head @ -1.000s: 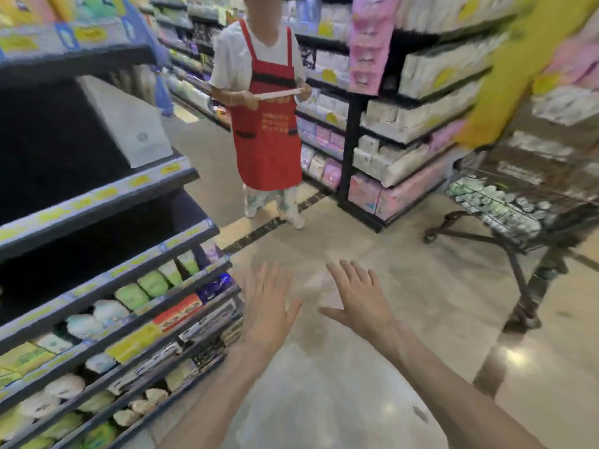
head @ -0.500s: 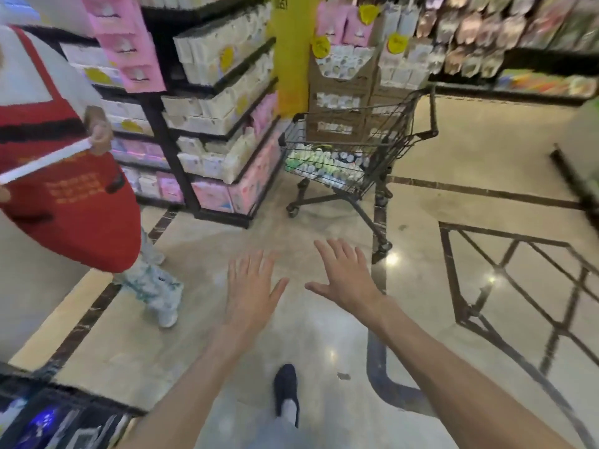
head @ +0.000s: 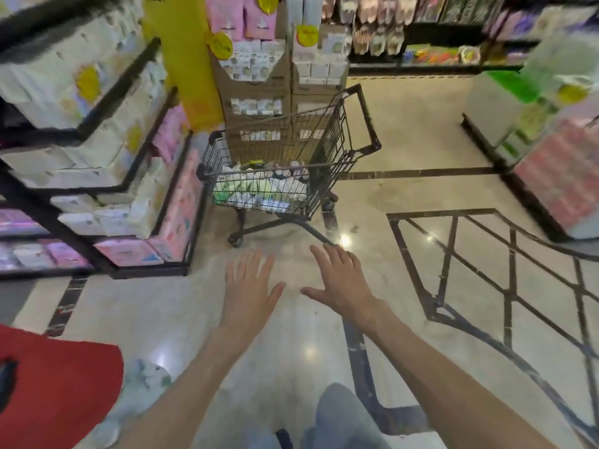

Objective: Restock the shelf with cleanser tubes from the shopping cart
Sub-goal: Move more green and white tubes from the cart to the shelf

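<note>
Whole shot is pretty smeared, so labels on the shelves are unreadable. The shopping cart (head: 285,176) stands straight ahead on the tiled floor (head: 421,196), and the cleanser tubes (head: 256,191) lie piled in its basket, though through the wire they're just a green-and-white jumble, can't count them or read anything. Cardboard display boxes (head: 256,92) stand right behind the cart, partly hidden by its mesh. At bottom left a red apron (head: 55,393) is cut off by the edge, so only that bit of the other person shows.

Left hand (head: 248,291) and right hand (head: 340,280) both hang out in front, palms down, fingers straight and spread, holding nothing, short of the cart.

Compared to half a second back, the cart now sits nearer and more centred, and the apron has slid from upper left down to the bottom corner. Hands look the same, flat and empty.
</note>
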Tool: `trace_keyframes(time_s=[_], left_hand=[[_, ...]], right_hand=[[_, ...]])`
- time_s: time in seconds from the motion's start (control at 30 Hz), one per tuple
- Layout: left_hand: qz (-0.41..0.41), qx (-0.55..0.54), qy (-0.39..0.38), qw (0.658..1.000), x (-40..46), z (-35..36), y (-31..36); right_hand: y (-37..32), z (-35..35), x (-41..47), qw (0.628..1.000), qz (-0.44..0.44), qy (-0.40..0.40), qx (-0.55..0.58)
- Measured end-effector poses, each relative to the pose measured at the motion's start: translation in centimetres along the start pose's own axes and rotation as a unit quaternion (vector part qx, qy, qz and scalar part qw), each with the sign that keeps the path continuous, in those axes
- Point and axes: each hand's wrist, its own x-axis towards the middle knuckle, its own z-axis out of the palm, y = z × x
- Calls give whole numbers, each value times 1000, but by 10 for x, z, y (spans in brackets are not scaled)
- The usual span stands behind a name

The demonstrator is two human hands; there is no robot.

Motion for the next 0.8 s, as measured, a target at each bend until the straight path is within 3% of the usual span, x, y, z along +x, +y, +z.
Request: trace_keyframes(time_s=[0.53, 0.8], left_hand=[[-70, 5, -62, 996, 320, 43, -76], [-127, 7, -54, 990, 441, 45, -139]], right_hand=[[80, -14, 342, 998, -24, -38, 46], [79, -23, 500, 995, -59, -60, 44]])
